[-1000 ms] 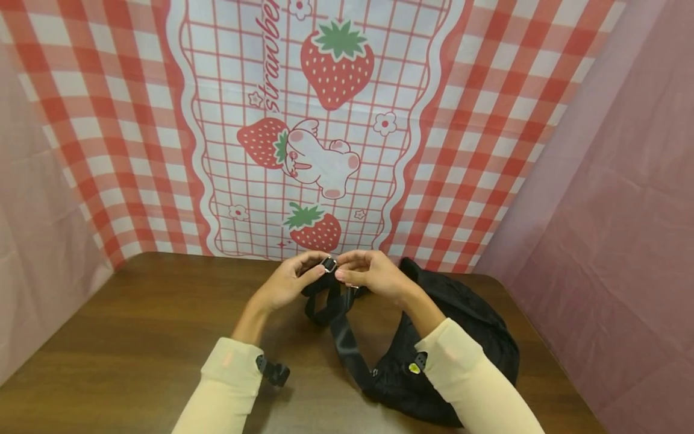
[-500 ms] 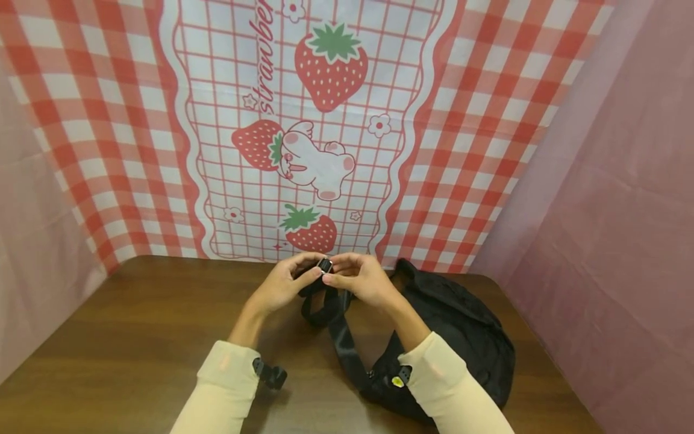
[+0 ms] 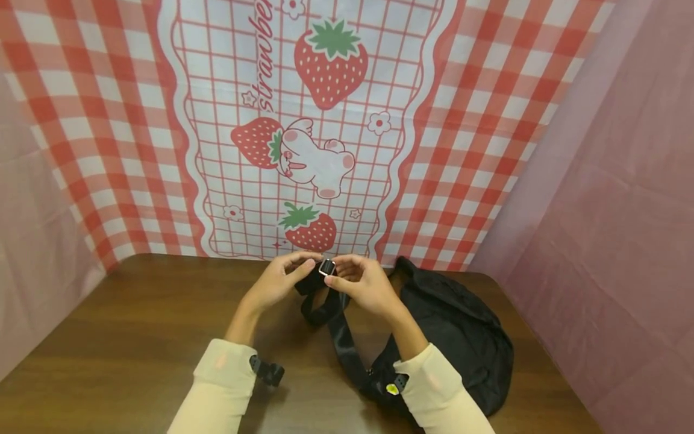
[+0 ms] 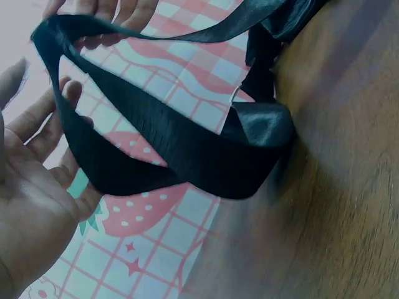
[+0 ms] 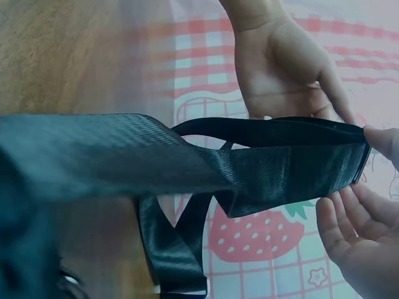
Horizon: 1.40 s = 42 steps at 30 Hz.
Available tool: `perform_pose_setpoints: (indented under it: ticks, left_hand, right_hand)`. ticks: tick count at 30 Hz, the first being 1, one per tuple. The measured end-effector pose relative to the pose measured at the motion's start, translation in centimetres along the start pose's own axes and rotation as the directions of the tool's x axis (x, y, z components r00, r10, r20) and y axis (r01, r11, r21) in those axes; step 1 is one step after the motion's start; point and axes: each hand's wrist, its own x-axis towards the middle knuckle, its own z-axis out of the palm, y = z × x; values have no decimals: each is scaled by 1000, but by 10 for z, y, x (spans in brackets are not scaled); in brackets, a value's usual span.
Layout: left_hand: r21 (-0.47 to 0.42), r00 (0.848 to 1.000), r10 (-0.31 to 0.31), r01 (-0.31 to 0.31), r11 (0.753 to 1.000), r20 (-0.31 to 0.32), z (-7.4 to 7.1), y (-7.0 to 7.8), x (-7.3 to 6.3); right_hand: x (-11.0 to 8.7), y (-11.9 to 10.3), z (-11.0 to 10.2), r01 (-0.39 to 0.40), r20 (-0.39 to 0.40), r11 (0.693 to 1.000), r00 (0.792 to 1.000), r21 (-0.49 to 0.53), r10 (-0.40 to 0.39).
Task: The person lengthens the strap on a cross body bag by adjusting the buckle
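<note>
A metal-framed strap slider (image 3: 327, 267) sits on the black webbing strap (image 3: 343, 343) of a black backpack (image 3: 461, 331). My right hand (image 3: 364, 286) pinches the slider between thumb and fingers; the right wrist view shows the same hold at the folded strap end (image 5: 349, 163). Just left of it is my left hand (image 3: 273, 283), its thumb raised off the webbing. In the left wrist view the left hand (image 4: 37, 205) has loosely spread fingers beside the strap loop (image 4: 143, 124), which hangs between the hands and twists down toward the tabletop.
The backpack lies on the right of the brown wooden table (image 3: 135, 355), partly behind the right forearm. A red-and-white strawberry cloth (image 3: 320, 144) hangs at the table's back edge. Pink cloth (image 3: 612, 211) walls both sides. Each cuff carries a black wrist camera (image 3: 268, 371).
The right hand has moved slightly left and now pinches the slider. The left thumb has come up off the slider, and the left hand has shifted a little left.
</note>
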Motion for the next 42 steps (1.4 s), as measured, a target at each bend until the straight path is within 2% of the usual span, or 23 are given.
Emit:
perform_pose_setpoints:
  ticks: [8, 16, 20, 25, 31, 35, 38, 42]
  left_hand:
    - [-6, 998, -38, 37, 999, -52, -4, -6, 1]
    - [-45, 999, -24, 22, 999, -31, 0, -5, 1]
    - [-90, 1000, -19, 17, 996, -24, 1, -4, 0]
    - [-190, 1000, -16, 14, 982, -6, 3, -3, 1]
    - [-274, 999, -39, 39, 961, 4, 5, -4, 3]
    - [-242, 998, -53, 46, 969, -21, 0, -8, 1]
    - [-174, 999, -47, 43, 984, -18, -4, -14, -2]
    - [-142, 999, -12, 17, 990, 37, -7, -17, -4]
  right_hand:
    - [-2, 3, 1, 54, -4, 998, 999, 22, -54]
    - [-5, 5, -1, 75, 11, 997, 997, 29, -76]
    - [-5, 6, -1, 101, 25, 994, 995, 35, -102]
    - [-5, 8, 1, 150, 40, 988, 988, 40, -152]
    - [-5, 9, 2, 150, 46, 988, 987, 29, -151]
    - [-5, 7, 1, 140, 9, 990, 990, 11, -140]
    - [-4, 6, 0, 135, -14, 991, 991, 18, -135]
    - [-4, 6, -2, 157, -13, 987, 988, 29, -157]
